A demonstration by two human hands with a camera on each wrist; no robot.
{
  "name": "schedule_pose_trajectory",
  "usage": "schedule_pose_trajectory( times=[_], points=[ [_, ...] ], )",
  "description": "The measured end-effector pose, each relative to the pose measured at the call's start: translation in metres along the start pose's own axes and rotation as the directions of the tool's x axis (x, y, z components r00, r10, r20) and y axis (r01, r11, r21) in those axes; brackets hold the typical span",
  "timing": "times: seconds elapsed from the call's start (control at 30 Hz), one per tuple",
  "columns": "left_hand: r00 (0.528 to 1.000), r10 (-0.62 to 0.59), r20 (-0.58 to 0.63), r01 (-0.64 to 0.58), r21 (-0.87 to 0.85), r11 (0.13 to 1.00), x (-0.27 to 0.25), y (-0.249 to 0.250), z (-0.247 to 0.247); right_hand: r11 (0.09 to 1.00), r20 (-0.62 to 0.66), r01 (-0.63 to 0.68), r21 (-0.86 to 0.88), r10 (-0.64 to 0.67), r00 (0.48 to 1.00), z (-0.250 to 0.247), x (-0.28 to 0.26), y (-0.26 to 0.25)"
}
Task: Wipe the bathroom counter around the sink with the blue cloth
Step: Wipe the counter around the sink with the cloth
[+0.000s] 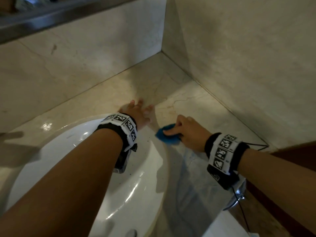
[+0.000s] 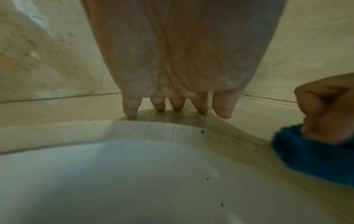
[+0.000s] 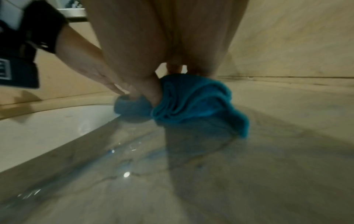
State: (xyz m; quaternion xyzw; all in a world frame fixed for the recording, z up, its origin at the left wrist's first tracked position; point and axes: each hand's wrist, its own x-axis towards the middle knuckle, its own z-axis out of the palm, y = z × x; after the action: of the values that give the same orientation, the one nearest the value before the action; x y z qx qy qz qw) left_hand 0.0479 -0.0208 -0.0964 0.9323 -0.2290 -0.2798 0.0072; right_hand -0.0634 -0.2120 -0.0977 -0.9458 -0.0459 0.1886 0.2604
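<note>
On the marble counter [image 1: 201, 106], at about two o'clock from the white sink [image 1: 145, 168], my right hand [image 1: 189, 132] grips the blue cloth [image 1: 166, 135], fingers curled over the bunched fabric and pressing it down just beside the basin's rim. At about twelve o'clock from the sink, my left hand [image 1: 138, 111] is spread, fingers straight, fingertips [image 2: 132, 112] touching the counter near the back wall [image 1: 85, 53]. The two hands sit near each other. Wet streaks shine on the counter at five o'clock from the cloth. Dark specks dot the sink.
</note>
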Motion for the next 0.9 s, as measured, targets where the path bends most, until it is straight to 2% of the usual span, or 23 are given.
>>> schedule_pose_trajectory(
  times=[0.07,0.1,0.13,0.2,0.23,0.3,0.37,0.43,0.53,0.6,0.67,0.73,0.83,0.9],
  points=[
    [0.999,0.001,-0.037,-0.002,-0.024,1.0,-0.002,0.007,0.001,0.998,0.083,0.067,-0.01,-0.066,0.994,-0.011,-0.012,0.003],
    [0.999,0.021,-0.039,-0.022,-0.012,1.0,-0.004,0.013,0.0,0.997,0.068,0.072,-0.02,-0.071,0.995,-0.017,-0.014,0.007],
    [0.999,0.041,-0.033,-0.041,-0.001,0.999,-0.006,0.02,0.002,0.999,-0.002,0.041,0.001,-0.041,0.999,-0.027,-0.014,0.013],
    [0.999,0.034,0.002,-0.034,0.015,0.999,-0.009,0.031,0.005,0.994,-0.189,-0.103,0.036,0.108,0.976,-0.044,-0.007,0.034],
    [1.0,0.02,0.021,-0.02,0.023,1.0,-0.009,0.034,0.007,0.984,-0.262,-0.18,-0.016,0.17,0.95,-0.049,-0.003,0.047],
    [0.999,0.008,0.046,-0.01,0.043,0.999,-0.009,0.032,0.009,0.946,-0.322,-0.307,-0.103,0.26,0.91,-0.055,0.003,0.067],
    [0.998,0.023,0.058,-0.026,0.049,0.998,-0.01,0.029,0.009,0.931,-0.333,-0.355,-0.084,0.309,0.891,-0.053,0.006,0.075],
    [0.998,0.025,0.059,-0.028,0.04,0.999,-0.011,0.028,0.008,0.942,-0.31,-0.32,-0.097,0.277,0.91,-0.045,0.005,0.064],
    [0.998,0.019,0.064,-0.021,0.028,0.999,-0.011,0.029,0.008,0.984,-0.185,-0.126,-0.125,0.102,0.977,-0.024,-0.006,0.033],
    [0.998,0.015,0.064,-0.017,0.027,0.999,-0.011,0.03,0.007,0.991,-0.092,-0.008,-0.132,-0.004,0.996,-0.016,-0.014,0.02],
    [0.998,0.008,0.069,-0.01,0.024,1.0,-0.011,0.03,0.006,0.992,-0.075,-0.005,-0.124,-0.004,0.997,-0.025,-0.01,0.027],
    [0.997,0.004,0.078,-0.006,0.024,1.0,-0.011,0.03,0.006,0.98,-0.169,-0.121,-0.159,0.094,0.981,-0.039,0.002,0.05],
    [0.997,-0.003,0.082,0.002,0.017,1.0,-0.01,0.03,0.006,0.903,-0.328,-0.392,-0.177,0.321,0.888,-0.055,0.006,0.08],
    [0.996,-0.002,0.091,0.001,0.013,1.0,-0.009,0.03,0.006,0.875,-0.343,-0.447,-0.184,0.369,0.864,-0.052,0.001,0.081]
  ],
)
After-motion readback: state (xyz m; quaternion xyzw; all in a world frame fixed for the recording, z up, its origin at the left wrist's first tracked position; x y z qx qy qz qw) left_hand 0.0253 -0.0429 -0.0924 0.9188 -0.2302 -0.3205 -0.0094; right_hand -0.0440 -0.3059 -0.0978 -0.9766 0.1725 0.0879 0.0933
